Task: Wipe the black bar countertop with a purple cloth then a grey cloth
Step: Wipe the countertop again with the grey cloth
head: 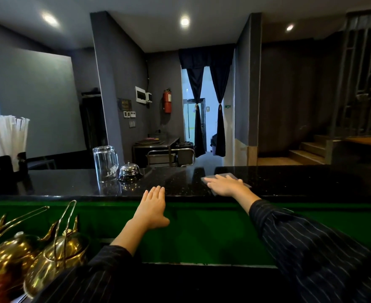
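A black bar countertop [70, 182] runs across the view from left to right, with a green panel [202, 232] below its near edge. At the far left, white straws [7, 136] stand in a holder. Shiny gold teapots [48, 256] sit low in the left foreground. On the counter, left of centre, a clear glass mug [105, 164] stands upside down just beside a silver call bell [128, 171].

Near the middle, the left hand [151, 206] is flat, fingers straight and close together, holding nothing. Its fingertips reach the counter's near edge and its palm is over the green panel.

To the right, the right hand [226, 184] lies palm down on a greyish cloth [246, 184], fingers spread and straight, pointing left and away. The cloth lies flat on the countertop near the front edge. Its long axis runs roughly along the counter's length, turned slightly so one corner points toward the person.

Beyond are a red fire extinguisher [167, 101], a doorway with dark curtains [198, 127] and, at right, wooden stairs [307, 152].
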`<state>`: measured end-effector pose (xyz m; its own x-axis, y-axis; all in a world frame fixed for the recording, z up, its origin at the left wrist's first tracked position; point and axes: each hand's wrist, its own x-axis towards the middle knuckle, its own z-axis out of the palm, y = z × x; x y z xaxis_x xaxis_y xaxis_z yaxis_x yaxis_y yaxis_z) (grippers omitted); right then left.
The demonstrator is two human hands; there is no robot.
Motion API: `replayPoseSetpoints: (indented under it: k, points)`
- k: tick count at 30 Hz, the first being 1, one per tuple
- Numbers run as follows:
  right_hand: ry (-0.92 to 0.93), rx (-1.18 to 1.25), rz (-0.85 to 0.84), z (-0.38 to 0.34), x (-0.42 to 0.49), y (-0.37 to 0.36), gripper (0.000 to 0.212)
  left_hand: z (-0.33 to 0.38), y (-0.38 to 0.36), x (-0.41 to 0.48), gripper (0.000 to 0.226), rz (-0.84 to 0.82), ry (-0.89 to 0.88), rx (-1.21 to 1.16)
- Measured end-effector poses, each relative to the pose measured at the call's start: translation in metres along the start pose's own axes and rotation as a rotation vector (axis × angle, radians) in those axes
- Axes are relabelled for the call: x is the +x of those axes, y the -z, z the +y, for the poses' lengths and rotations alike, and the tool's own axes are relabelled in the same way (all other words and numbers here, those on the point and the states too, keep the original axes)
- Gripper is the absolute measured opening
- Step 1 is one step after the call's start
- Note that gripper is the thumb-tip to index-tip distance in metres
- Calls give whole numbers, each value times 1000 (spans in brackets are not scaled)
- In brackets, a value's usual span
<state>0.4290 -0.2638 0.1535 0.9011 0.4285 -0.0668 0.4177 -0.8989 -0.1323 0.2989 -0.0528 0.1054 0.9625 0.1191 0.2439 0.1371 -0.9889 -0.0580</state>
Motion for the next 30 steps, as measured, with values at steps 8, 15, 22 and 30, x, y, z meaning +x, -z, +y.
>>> replayPoseSetpoints:
  k: [8,15,22,30]
  points:
    - [-233,-69,35,-56,36,-5,58,1,0,5,106,-7,-1,6]
    - [231,-62,-75,-124,32,-13,63,3,5,3,109,-35,22,-12]
    - [426,-68,-77,-92,-4,-11,48,5,11,3,107,-58,62,-38]
    - [240,-9,39,52,-37,3,42,8,17,7,97,-102,103,23]
